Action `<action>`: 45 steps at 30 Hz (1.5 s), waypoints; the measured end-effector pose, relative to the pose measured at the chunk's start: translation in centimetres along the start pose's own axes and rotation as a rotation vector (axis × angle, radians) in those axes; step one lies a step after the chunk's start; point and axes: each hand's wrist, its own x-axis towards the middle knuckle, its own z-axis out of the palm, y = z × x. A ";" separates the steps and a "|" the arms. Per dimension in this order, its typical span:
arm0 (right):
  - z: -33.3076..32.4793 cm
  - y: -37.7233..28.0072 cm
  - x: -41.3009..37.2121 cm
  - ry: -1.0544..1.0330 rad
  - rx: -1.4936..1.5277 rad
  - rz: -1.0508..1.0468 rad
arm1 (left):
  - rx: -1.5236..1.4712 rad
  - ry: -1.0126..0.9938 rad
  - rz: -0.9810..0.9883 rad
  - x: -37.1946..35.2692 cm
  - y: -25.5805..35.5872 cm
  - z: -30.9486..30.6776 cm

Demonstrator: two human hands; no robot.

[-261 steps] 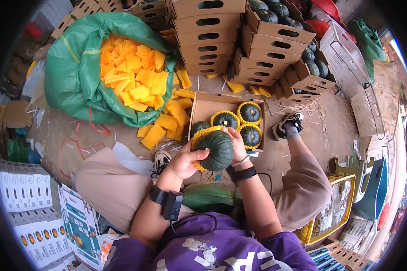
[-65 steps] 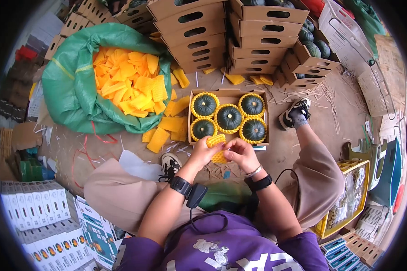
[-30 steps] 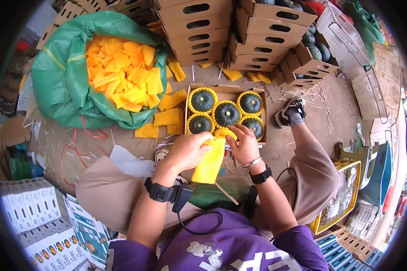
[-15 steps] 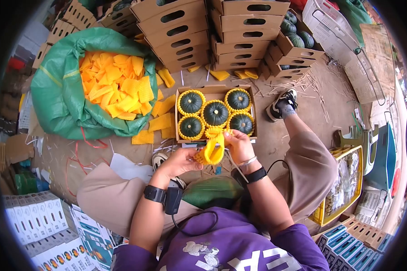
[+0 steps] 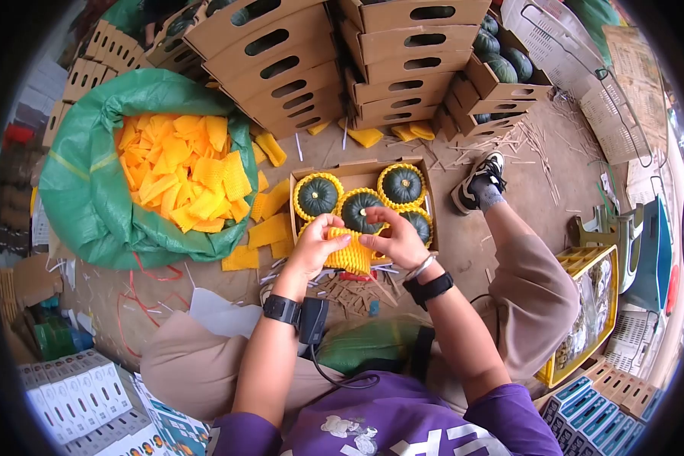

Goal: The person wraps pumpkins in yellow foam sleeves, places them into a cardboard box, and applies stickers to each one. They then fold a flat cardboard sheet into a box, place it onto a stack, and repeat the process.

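Observation:
In front of me my left hand (image 5: 311, 252) grips one side of a yellow foam net sleeve (image 5: 348, 257), its thumb pressed on the netting. My right hand (image 5: 399, 243) has its thumb and fingers on the sleeve's other upper edge. Just beyond, and partly covered by the hands, is a shallow cardboard box (image 5: 432, 182). Inside it sit dark green squashes in yellow foam nets, such as a squash (image 5: 317, 196) at back left and another squash (image 5: 402, 185) at back right. The box's front left corner is hidden by my left hand and the sleeve.
A green sack (image 5: 76, 182) full of yellow foam nets stands at left, with loose foam nets (image 5: 270, 226) beside it. Stacked cartons (image 5: 281, 72) rise behind the box. Squashes fill a carton (image 5: 501, 68) at back right. A yellow crate (image 5: 609, 296) lies right.
The sleeve, held spread with its opening showing before, now hangs flatter between both hands. My left hand has moved forward and up, and both hands now cover more of the box.

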 end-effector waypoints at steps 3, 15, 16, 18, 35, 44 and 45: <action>-3.0 -0.1 4.1 -0.328 0.185 0.297 | 0.026 -0.026 0.149 3.8 1.3 0.7; -4.9 1.7 13.1 0.417 -0.633 -0.093 | 0.386 -0.454 -0.347 -0.4 -5.8 4.2; -4.4 2.5 13.5 0.338 -0.716 -0.131 | 0.915 -0.794 -0.164 -1.7 -6.6 6.1; -3.6 1.9 13.9 0.102 -0.962 -0.133 | 1.193 -0.728 -0.188 -5.3 -10.3 8.4; -0.4 5.9 14.4 0.074 -1.484 0.106 | 0.669 0.044 -0.061 -2.3 -4.8 0.5; -0.4 4.1 14.3 -0.036 -1.519 0.085 | 0.453 0.430 0.281 -24.7 13.2 -3.3; 0.6 2.2 13.7 0.036 -1.436 0.158 | 0.335 0.711 0.396 -29.9 15.0 -4.3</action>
